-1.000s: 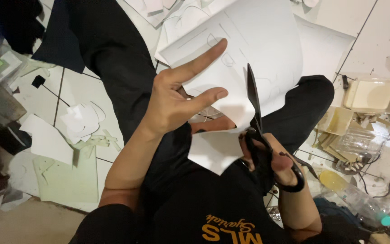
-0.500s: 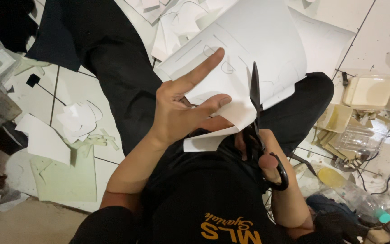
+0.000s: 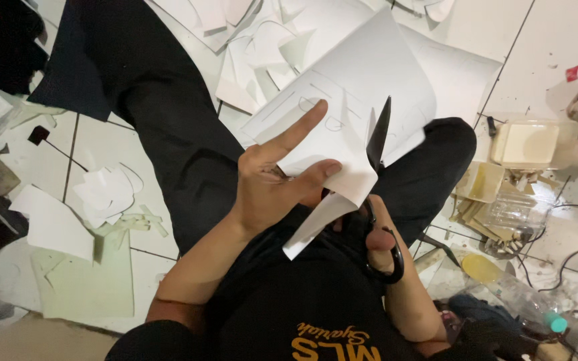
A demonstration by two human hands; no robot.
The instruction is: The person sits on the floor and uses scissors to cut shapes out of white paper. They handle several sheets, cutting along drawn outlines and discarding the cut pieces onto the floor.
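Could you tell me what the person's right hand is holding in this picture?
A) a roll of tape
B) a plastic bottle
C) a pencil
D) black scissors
D: the right hand grips the black scissors by the handle loops, with the blades pointing up into the white paper that the left hand holds.

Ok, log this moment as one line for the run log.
left hand: holds white paper sheet | right hand: grips black scissors, blades in sheet | surroundings: paper scraps on tiled floor
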